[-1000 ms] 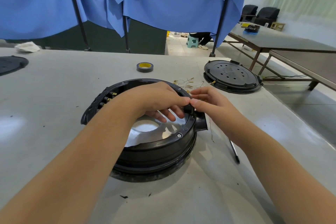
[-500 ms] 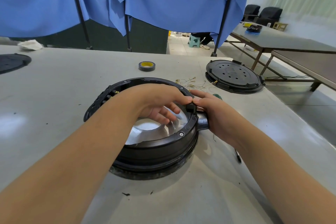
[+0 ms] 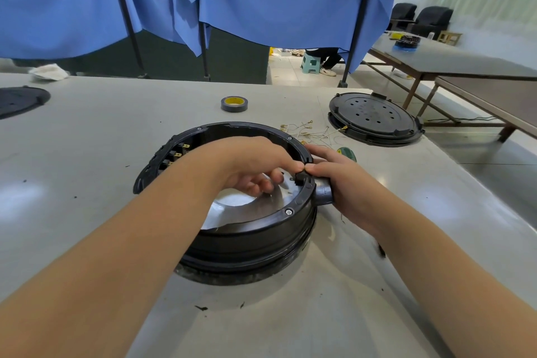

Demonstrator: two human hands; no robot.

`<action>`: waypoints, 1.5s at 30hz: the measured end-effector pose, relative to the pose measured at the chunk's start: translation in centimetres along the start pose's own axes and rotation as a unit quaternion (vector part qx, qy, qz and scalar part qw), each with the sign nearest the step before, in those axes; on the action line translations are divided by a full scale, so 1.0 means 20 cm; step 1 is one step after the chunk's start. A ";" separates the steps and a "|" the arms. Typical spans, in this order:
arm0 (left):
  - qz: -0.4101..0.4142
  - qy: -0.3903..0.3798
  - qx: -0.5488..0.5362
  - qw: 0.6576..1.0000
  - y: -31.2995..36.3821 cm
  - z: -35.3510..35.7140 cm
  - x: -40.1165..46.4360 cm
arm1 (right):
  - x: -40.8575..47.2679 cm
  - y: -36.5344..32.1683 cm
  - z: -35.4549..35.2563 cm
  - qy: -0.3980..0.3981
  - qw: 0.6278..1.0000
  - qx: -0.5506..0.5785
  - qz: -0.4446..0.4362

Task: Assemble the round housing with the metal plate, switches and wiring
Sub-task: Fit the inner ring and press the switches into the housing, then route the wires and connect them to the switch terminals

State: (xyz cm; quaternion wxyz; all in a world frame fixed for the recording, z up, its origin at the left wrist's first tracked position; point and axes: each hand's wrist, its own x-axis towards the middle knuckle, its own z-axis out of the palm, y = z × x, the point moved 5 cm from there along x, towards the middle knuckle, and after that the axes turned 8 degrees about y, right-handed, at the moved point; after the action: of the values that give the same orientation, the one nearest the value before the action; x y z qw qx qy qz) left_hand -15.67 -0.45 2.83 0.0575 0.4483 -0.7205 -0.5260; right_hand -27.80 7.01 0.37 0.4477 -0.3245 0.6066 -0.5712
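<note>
From the head camera, the round housing [image 3: 232,229] sits mid-counter [image 3: 87,154], the metal plate [image 3: 247,206] lying inside it. The left hand [image 3: 250,166] reaches in, fingers curled, thumb on a small black switch [image 3: 300,176] at the right rim. The right hand [image 3: 340,180] grips the housing's side spout there. A tape roll [image 3: 234,104] lies toward the far edge.

Both hands [image 3: 255,166] [image 3: 343,183] pinch part at housing [image 3: 247,238] rim.

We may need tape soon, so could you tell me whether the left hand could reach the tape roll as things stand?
Probably yes: the tape roll lies alone on open table beyond the housing, but the left hand is busy inside the housing.
</note>
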 end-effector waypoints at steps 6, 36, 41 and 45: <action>0.005 0.001 0.002 1.000 0.00 0.00 0.00 | -0.01 0.00 0.01 0.010 1.000 -0.019 -0.012; 0.022 0.028 0.048 0.998 0.02 -0.03 -0.04 | -0.04 -0.04 0.00 0.069 0.988 -0.092 -0.107; 0.096 0.140 0.132 0.977 0.05 -0.15 -0.10 | -0.05 -0.05 0.03 0.095 0.973 -0.122 -0.169; 0.206 0.373 0.170 0.889 0.00 -0.34 -0.20 | -0.07 -0.05 0.03 0.098 0.970 -0.133 -0.177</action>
State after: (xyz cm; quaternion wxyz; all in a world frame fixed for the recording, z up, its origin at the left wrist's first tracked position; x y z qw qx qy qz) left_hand -9.44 -2.43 7.45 0.3519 0.4555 -0.8008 -0.1657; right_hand -26.88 7.80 1.71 0.2303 -0.4261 0.6509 -0.5846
